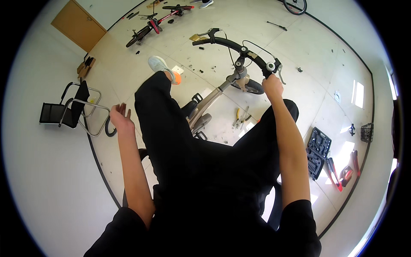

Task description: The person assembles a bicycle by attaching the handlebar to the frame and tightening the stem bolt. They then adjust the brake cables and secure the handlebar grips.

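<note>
My right hand (273,87) is closed around the right grip of a bicycle's black handlebar (229,43), just below a round silver bell (270,67) and a brake lever (280,73). The handlebar's left grip stands free. Between my legs runs the bicycle's silver-grey frame (209,101), with pedals on both sides and a small wheel (252,87) beyond. Out to the left, my left hand (121,116) is in the air, fingers apart and holding nothing, near a black chair with metal tubing (79,103).
Yellow-handled pliers (238,116) and other hand tools lie right of the frame. An open tool case (317,150), red-and-black parts (334,174) and a wire basket (367,132) are at the right. Another red-and-black bicycle (156,23) lies far off. Small parts are scattered across the floor.
</note>
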`<state>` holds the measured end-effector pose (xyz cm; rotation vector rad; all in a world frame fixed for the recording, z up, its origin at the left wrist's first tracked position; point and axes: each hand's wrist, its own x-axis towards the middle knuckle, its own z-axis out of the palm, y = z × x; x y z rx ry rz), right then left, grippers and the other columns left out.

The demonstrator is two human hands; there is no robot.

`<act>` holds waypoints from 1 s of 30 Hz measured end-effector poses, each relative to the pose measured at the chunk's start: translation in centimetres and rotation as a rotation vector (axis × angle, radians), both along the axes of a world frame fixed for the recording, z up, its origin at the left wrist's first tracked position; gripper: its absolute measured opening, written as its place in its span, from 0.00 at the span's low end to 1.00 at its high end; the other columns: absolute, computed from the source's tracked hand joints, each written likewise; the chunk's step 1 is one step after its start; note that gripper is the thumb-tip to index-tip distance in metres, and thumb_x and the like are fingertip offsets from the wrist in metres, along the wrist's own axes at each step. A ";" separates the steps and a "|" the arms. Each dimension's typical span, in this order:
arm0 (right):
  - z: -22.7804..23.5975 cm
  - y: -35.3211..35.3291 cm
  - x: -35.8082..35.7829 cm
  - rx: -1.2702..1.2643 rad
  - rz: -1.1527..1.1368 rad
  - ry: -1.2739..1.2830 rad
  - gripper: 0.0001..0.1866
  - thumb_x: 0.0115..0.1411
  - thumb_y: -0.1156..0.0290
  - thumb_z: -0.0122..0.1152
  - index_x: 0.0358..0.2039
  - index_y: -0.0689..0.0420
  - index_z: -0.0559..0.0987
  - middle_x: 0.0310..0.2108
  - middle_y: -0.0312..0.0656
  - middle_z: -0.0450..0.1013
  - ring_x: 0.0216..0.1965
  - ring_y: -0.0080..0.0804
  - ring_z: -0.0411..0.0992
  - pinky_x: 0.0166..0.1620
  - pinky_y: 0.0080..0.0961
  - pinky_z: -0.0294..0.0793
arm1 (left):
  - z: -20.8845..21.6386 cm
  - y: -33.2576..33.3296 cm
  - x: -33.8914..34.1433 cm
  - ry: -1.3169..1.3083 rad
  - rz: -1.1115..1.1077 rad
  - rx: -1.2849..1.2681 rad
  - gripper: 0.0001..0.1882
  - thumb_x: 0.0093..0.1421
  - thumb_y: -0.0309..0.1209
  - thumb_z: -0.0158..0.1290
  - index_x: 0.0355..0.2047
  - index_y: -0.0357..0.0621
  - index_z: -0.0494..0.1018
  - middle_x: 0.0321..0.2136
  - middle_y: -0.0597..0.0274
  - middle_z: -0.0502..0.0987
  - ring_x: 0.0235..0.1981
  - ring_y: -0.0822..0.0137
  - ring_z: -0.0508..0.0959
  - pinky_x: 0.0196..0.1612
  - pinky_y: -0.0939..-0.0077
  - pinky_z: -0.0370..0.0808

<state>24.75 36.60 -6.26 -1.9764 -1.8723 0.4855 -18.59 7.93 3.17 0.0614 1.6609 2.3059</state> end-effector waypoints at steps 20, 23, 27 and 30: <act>-0.4 4.2 1.1 0.638 -0.130 -0.055 0.12 0.43 0.64 0.68 0.23 0.57 0.76 0.22 0.42 0.74 0.31 0.39 0.72 0.50 0.38 0.64 | -4.5 37.2 11.8 1.206 -0.804 -1.413 0.20 0.47 0.39 0.58 0.33 0.32 0.76 0.36 0.41 0.77 0.41 0.50 0.78 0.44 0.62 0.75; -1.4 3.9 0.3 0.786 -0.103 0.019 0.12 0.44 0.75 0.60 0.33 0.59 0.74 0.38 0.41 0.72 0.43 0.38 0.69 0.59 0.49 0.58 | -5.2 36.2 14.1 1.272 -0.656 -1.352 0.16 0.48 0.38 0.56 0.28 0.36 0.78 0.27 0.44 0.79 0.33 0.48 0.81 0.39 0.59 0.77; 0.6 0.7 -3.0 0.993 0.174 0.312 0.12 0.41 0.81 0.57 0.30 0.62 0.74 0.34 0.44 0.70 0.44 0.44 0.70 0.49 0.44 0.68 | -6.9 36.1 12.0 1.378 -0.485 -1.306 0.14 0.48 0.37 0.53 0.24 0.37 0.79 0.24 0.44 0.79 0.31 0.46 0.80 0.37 0.59 0.77; -0.4 -2.9 -6.6 0.529 0.421 0.489 0.06 0.42 0.81 0.57 0.24 0.63 0.73 0.29 0.47 0.70 0.33 0.45 0.71 0.38 0.38 0.71 | -7.1 36.9 11.7 1.390 -0.518 -1.307 0.14 0.48 0.37 0.53 0.23 0.37 0.79 0.24 0.45 0.79 0.31 0.46 0.80 0.37 0.59 0.76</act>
